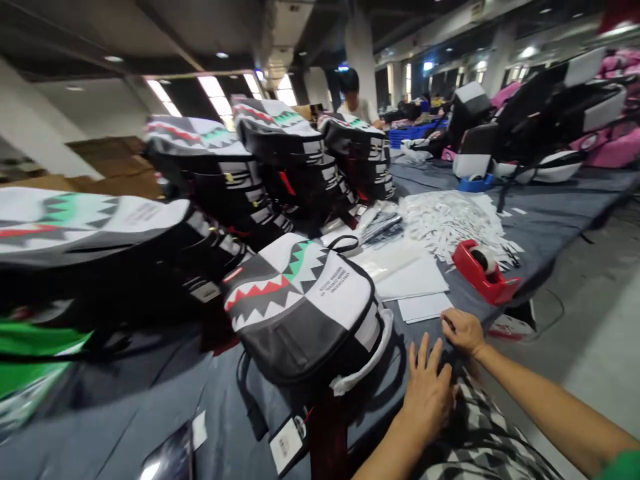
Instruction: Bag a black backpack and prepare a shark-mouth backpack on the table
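A small backpack (300, 300) with a grey, white, red and green zigzag shark-mouth print lies in front of me on the cloth-covered table (165, 393). From its near side hang a paper hang tag (287, 445) and a dark strap. My left hand (429, 390) rests at the table edge right of the backpack, open, its fingers spread and holding nothing. Just beyond it, my right hand (465, 331) has curled fingers at the corner of a small stack of white paper slips (424, 307). Whether anything sits between those fingers is hidden.
A red tape dispenser (485, 270) stands near the right edge, beside a heap of white tags (457, 223). Stacks of similar backpacks (280, 127) line the left and back. A phone (170, 453) lies at the front. Another person (353, 100) is behind the stacks.
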`<state>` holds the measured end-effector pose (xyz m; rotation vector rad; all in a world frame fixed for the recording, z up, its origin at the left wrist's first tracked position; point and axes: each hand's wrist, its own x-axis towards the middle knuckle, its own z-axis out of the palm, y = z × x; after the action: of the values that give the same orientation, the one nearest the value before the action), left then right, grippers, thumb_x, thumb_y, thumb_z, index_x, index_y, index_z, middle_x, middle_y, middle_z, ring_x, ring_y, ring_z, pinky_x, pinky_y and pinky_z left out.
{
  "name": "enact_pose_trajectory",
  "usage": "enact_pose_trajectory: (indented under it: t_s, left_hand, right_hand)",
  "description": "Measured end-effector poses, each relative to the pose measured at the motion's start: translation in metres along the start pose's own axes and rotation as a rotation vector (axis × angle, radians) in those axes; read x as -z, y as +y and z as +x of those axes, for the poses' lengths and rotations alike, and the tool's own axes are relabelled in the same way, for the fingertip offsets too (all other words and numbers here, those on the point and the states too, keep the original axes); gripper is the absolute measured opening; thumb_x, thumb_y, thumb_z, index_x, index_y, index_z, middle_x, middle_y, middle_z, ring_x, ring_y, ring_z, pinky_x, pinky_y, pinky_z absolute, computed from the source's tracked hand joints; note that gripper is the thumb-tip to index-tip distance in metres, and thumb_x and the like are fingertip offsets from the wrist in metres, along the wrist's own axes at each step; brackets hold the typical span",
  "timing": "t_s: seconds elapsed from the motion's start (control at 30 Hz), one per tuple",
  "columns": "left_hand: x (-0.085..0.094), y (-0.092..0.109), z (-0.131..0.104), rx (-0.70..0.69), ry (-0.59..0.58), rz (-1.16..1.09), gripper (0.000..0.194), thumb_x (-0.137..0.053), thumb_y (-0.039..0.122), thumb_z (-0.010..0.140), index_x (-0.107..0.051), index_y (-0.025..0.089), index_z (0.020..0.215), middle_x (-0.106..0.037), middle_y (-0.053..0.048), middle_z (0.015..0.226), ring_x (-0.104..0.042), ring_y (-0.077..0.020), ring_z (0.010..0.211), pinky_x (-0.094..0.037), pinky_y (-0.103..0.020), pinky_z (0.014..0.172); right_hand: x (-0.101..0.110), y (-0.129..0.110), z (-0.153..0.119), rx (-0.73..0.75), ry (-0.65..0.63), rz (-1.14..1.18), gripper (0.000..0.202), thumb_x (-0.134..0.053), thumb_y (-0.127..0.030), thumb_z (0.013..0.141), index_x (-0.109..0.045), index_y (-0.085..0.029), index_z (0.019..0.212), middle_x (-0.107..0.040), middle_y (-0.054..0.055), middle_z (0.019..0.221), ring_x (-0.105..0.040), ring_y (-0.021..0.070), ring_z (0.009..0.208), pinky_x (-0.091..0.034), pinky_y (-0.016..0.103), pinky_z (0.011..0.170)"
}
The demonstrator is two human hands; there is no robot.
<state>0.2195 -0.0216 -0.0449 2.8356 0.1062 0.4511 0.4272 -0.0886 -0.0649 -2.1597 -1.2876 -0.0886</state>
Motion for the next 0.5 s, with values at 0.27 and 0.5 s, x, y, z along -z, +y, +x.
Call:
enact_pose_trajectory:
  t_s: [0.27,0.5]
  left_hand:
    - [-0.022,-0.020,0.030,-0.138,0.005,-0.211,0.064,-0.050,0.008,0.088,-0.037,0.015,0.151,-0.037,-0.023,0.160,-0.041,-0.0347,0.146,-0.049,-0.059,0.110]
    - [-0.077,-0.048,0.075,0.084,-0.001,-0.296,0.063,-0.065,0.027,0.086,-0.052,0.030,0.147,-0.058,-0.012,0.147,-0.061,-0.0310,0.128,-0.060,-0.042,0.099]
  right_hand:
    - [-0.019,0.004,-0.009,-0.002,0.037,0.047,0.031,-0.052,-0.043,0.099,-0.063,-0.018,0.086,-0.061,0.001,0.081,-0.058,0.0162,0.077,-0.048,0.034,0.077]
    - [-0.025,0.030,0.006,0.122,0.095,0.025,0.030,-0.057,-0.047,0.100,-0.065,-0.018,0.102,-0.067,0.004,0.098,-0.062,0.0147,0.081,-0.055,0.034,0.077]
